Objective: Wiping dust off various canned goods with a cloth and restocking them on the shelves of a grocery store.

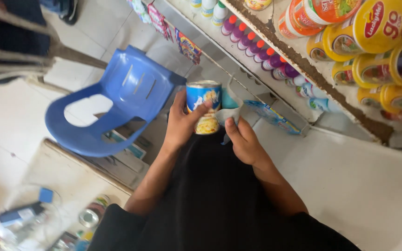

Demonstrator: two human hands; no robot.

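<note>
In front of the person's waist, a blue can stands upright in the left hand, fingers wrapped round its side. The right hand pinches a pale cloth against it. A hard wipe could twist the can loose, I judge, dropping it near the blue chair. The can's far side is hidden; the shelf runs off frame.
</note>
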